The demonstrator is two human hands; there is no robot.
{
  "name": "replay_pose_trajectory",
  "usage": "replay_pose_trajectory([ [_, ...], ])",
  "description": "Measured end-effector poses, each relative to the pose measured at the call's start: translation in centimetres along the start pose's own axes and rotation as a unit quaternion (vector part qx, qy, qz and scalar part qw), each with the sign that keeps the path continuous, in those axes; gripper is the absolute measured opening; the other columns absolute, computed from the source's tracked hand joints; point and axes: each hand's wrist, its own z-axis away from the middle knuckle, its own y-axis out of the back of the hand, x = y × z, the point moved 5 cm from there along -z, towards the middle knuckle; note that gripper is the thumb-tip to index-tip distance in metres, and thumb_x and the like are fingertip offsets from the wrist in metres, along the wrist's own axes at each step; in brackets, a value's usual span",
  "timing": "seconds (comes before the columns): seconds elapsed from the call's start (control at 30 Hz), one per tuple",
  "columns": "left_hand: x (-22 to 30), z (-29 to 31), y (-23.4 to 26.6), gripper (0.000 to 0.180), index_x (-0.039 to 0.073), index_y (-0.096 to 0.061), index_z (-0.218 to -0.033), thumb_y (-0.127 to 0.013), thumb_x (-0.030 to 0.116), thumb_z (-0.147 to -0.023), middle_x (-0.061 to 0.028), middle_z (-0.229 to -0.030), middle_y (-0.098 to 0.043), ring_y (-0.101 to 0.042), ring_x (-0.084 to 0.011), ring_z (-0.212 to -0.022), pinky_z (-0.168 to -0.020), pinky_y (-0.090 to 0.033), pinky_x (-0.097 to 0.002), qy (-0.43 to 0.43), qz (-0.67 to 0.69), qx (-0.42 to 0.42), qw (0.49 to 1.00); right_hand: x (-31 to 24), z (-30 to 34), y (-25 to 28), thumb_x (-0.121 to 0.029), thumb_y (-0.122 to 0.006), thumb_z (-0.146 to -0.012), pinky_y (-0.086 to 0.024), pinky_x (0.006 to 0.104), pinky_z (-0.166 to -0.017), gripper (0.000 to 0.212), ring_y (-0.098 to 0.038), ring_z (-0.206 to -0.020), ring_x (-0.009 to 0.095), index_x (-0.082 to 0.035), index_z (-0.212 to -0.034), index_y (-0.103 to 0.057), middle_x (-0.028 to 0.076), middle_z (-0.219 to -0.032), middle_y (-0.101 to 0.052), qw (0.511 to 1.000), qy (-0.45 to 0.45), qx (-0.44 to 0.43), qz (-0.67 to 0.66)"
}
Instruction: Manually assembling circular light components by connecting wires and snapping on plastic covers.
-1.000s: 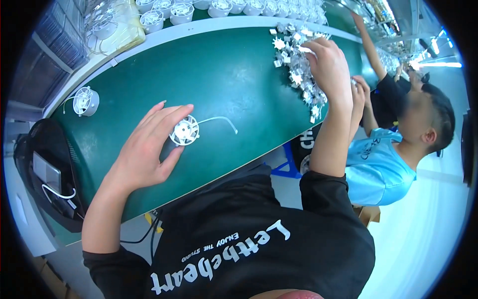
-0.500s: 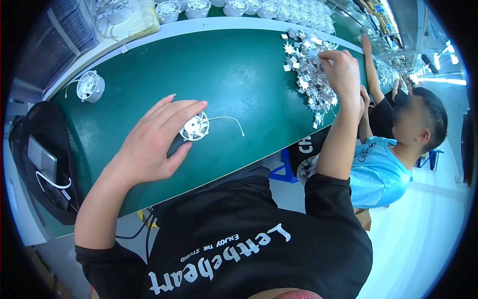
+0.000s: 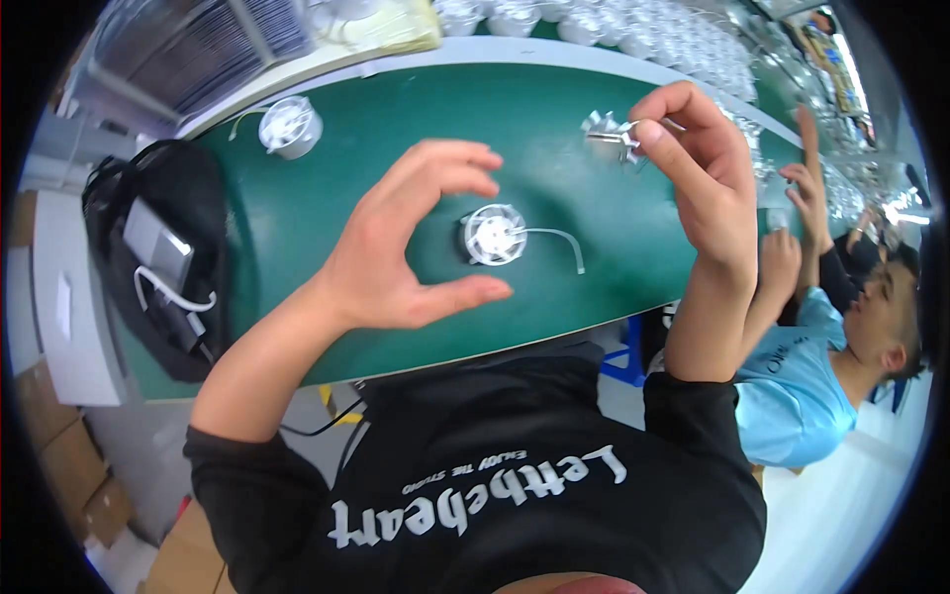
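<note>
Read your green table (image 3: 386, 109) as a clock face with the white housing (image 3: 495, 236) at its centre: the near edge runs past six o'clock, so anything knocked that way could roll off. The black bag (image 3: 114, 228) sits on the table at nine o'clock, and a careless swing of your left elbow might drag it. Your left hand (image 3: 388, 238), also at nine, is spread in a C around the housing, apparently without touching it; nothing steadies that piece, so a bump could tip or turn it. Your right hand (image 3: 708, 173), between two and three o'clock, pinches a spiky silver part (image 3: 618, 139) by one end, thumb against finger. That narrow grip could let it twist or fall, and blur hides which way its blades face, so it might meet the housing crooked. Smallest of all, the thin white cable (image 3: 564, 238) leaves the housing at three o'clock and bends toward four; lying loose, it could snag on a finger or get trapped underneath.
</note>
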Motion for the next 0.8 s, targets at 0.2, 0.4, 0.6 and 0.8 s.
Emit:
replay_pose_trajectory([
  [0.2, -1.1, 0.3, -0.2, 0.05, 0.002, -0.064, -0.131, -0.087, 0.029, -0.096, -0.0136, -0.129, -0.067, -0.066, -0.0203, -0.118, -0.095, -0.056, -0.0349, 0.144, 0.483, 0.123, 0.855, -0.9, 1.4, -8.6, 0.003, -0.064, -0.105, -0.051, 0.023, -0.073, 0.005, -0.065, -0.083, 0.008, 0.001, -0.108, -0.061, 0.004, -0.099, -0.067, 0.971, -0.053, -0.157, -0.173],
  [0.4, -2.0, 1.1, -0.6, 0.033, 0.0, -0.065, -0.126, -0.079, 0.019, -0.103, -0.0071, -0.111, -0.072, -0.07, -0.0136, -0.103, -0.09, -0.057, -0.029, 0.213, 0.488, 0.019, 0.846, -0.1, 2.1, -9.2, 0.006, -0.066, -0.103, -0.049, 0.0228, -0.067, 0.009, -0.064, -0.083, 0.008, 0.0, -0.106, -0.061, 0.006, -0.098, -0.066, 0.987, 0.047, -0.131, -0.075],
  [0.6, -1.3, 0.7, -0.5, 0.036, -0.001, -0.062, -0.132, -0.077, 0.014, -0.103, -0.0074, -0.115, -0.072, -0.069, -0.0124, -0.107, -0.095, -0.056, -0.0279, 0.239, 0.423, -0.013, 0.874, 0.4, 2.9, -7.8, 0.005, -0.078, -0.094, -0.054, 0.0243, -0.065, 0.019, -0.07, -0.085, 0.012, 0.001, -0.109, -0.068, 0.011, -0.106, -0.071, 0.988, 0.106, -0.116, 0.001],
  [0.8, -0.6, 0.8, -0.7, 0.046, 0.0, -0.057, -0.146, -0.074, 0.01, -0.104, -0.0035, -0.109, -0.074, -0.07, -0.0113, -0.107, -0.098, -0.056, -0.0297, 0.265, 0.315, -0.022, 0.911, -0.2, 3.3, -8.5, -0.006, -0.091, -0.084, -0.042, 0.0242, -0.059, 0.039, -0.057, -0.07, 0.012, 0.005, -0.117, -0.075, 0.023, -0.124, -0.075, 0.922, 0.333, -0.146, 0.132],
])
